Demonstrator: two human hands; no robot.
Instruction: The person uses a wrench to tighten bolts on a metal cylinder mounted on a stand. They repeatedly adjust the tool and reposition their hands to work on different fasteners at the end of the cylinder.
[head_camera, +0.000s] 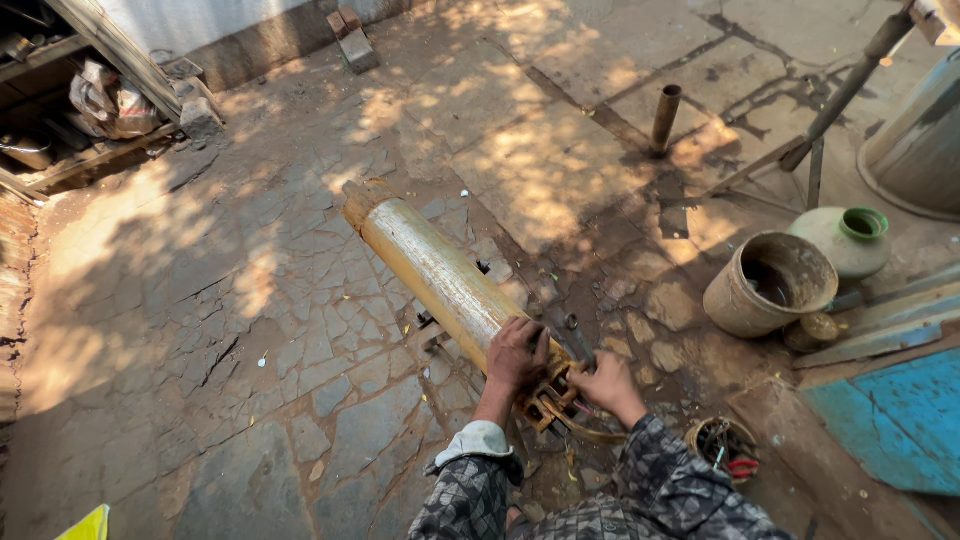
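A long rusty yellowish metal cylinder (430, 265) lies on the cracked stone floor, running from upper left down to my hands. My left hand (517, 352) rests on top of its near end, fingers curled over the body. My right hand (605, 383) is at the rusty fitting (550, 400) on that end, fingers closed around something small that I cannot make out. Coloured wires show beneath the fitting.
A dirty bucket (770, 285) and a pale pot with a green rim (848, 238) stand at right. A short pipe (665, 118) sticks up from the floor. A small basket with tools (725, 447) sits by my right arm. A blue panel (900, 420) lies at lower right.
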